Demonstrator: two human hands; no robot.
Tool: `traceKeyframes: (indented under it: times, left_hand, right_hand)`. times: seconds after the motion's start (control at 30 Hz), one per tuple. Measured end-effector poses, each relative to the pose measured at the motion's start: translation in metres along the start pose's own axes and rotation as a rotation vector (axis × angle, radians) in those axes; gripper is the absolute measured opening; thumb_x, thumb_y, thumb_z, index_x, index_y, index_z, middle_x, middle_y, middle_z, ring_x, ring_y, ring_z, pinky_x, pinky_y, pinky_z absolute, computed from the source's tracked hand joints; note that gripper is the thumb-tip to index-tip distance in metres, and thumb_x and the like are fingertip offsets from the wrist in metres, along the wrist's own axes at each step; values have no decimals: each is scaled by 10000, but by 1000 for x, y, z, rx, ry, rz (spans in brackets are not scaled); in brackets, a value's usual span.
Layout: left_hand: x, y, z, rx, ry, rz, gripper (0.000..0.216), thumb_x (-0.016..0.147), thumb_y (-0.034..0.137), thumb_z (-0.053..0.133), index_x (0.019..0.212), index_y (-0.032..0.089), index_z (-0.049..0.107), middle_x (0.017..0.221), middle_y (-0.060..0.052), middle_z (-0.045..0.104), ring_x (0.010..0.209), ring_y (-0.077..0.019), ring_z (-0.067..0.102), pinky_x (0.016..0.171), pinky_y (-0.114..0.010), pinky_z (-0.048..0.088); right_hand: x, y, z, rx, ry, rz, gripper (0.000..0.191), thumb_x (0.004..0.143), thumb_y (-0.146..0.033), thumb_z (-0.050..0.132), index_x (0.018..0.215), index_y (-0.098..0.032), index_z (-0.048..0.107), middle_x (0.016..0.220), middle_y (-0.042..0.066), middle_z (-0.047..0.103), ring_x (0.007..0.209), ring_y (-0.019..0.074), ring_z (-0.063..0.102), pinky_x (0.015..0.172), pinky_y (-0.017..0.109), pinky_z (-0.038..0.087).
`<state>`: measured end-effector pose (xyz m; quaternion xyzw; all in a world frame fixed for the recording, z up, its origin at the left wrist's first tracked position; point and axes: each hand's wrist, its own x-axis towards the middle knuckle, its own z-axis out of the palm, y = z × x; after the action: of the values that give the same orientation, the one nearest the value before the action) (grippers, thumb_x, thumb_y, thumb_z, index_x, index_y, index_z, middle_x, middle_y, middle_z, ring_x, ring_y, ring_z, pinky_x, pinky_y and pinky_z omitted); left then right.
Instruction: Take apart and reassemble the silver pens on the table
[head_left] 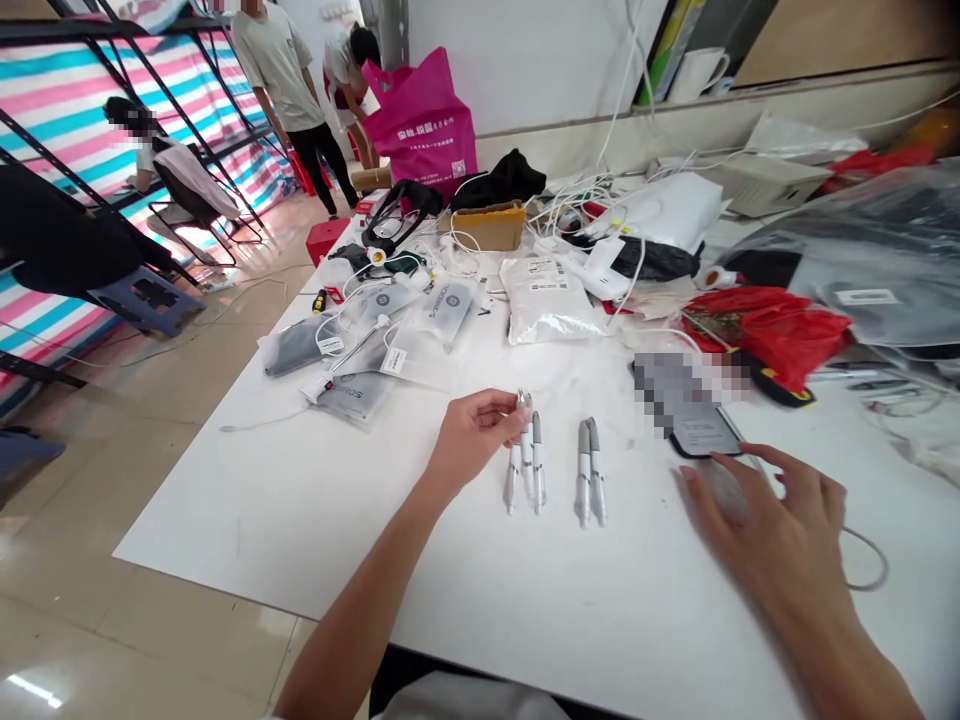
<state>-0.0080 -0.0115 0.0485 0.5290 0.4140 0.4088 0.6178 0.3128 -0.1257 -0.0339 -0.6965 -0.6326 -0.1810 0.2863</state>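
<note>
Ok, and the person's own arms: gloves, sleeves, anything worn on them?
Neither the left hand nor the right hand wears a glove, and no ring, watch or band shows. Both forearms are bare, with no sleeve over them. A white top shows at the bottom edge of the view, probably the person's own.

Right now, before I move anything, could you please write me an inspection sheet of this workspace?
surface: white table, smudged
job's things: silver pens, in two groups
clutter: pouches, red bag
hands: left hand pinches one pen's top; right hand open, beside phone
cables: white cables, tangled among the pouches
surroundings: standing person, pink bag
</note>
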Motion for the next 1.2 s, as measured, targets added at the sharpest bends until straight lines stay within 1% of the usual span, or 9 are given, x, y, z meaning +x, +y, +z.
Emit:
traceKeyframes:
  times: [0.1, 0.2, 0.3, 0.57, 0.77, 1.0, 1.1, 1.17, 1.2]
  left_hand:
    - [2, 8, -4, -390, -55, 23, 235, 873, 372, 772, 1005, 177, 775, 963, -77, 713, 792, -149, 621, 761, -305, 508]
    - [3, 9, -7, -626, -9, -14, 173, 911, 315, 738, 1024, 188, 770, 976, -51, 692, 842, -126, 624, 788, -265, 505]
    - [5, 5, -8, -751, 52, -60, 152, 929, 276, 717, 1046, 188, 760, 984, -35, 691, 871, -111, 642, 825, -244, 506]
    - [6, 2, -2, -896, 82, -91, 175, 925, 253, 731, 1087, 188, 732, 1036, -31, 727, 922, -121, 690, 847, -253, 509]
    - [4, 1, 2, -814, 30, -56, 277, 916, 377, 747, 1156, 258, 678, 996, -14, 718, 924, -160, 709, 829, -295, 519]
    - [-1, 0, 9, -506, -36, 64, 390, 879, 477, 768, 1136, 218, 634, 872, -31, 731, 828, -199, 734, 816, -345, 527]
    - [-4, -1, 12, -429, -101, 98, 369, 863, 466, 786, 1058, 197, 628, 968, -96, 786, 931, -275, 766, 888, -424, 540]
    - [-6, -2, 15, -393, -140, 144, 329, 861, 425, 798, 1004, 186, 624, 1049, -131, 795, 1049, -304, 754, 969, -466, 524]
    - [-6, -3, 16, -384, -146, 163, 318, 858, 409, 804, 988, 184, 621, 1077, -140, 796, 1092, -309, 743, 997, -478, 514]
  right_hand:
    - [0, 1, 1, -11, -10, -7, 417, 954, -511, 608, 1219, -193, 664, 1362, 214, 601, 1236, 384, 589, 1078, 560, 433]
    - [-1, -2, 1, -66, -32, 22, 621, 982, -613, 489, 1314, -106, 627, 1439, 267, 538, 1289, 418, 530, 1127, 596, 370]
    - [-1, -3, 1, -92, -32, 56, 740, 986, -658, 430, 1387, -55, 586, 1474, 293, 499, 1273, 427, 513, 1135, 617, 342]
    - [-3, 4, 5, -83, 19, -7, 598, 978, -626, 505, 1236, -121, 697, 1408, 250, 552, 1226, 390, 549, 1083, 558, 406]
    - [-5, 1, 7, -104, -46, 54, 800, 994, -696, 378, 1406, -36, 567, 1480, 313, 472, 1356, 443, 447, 1131, 614, 331]
    - [5, -17, -4, 86, 64, -47, 531, 993, -575, 539, 1254, -127, 656, 1276, 232, 645, 1164, 352, 615, 1044, 514, 479]
    - [16, -46, -10, 314, -125, -12, 425, 1002, -538, 542, 1265, -216, 626, 1221, 152, 693, 1077, 284, 675, 801, 380, 572]
    - [28, -73, -11, 504, -321, 62, 433, 986, -568, 556, 1279, -252, 603, 1218, 121, 706, 970, 248, 692, 533, 283, 506]
    - [36, -86, -10, 596, -385, 63, 457, 979, -584, 559, 1291, -252, 594, 1218, 121, 710, 963, 244, 693, 487, 265, 472]
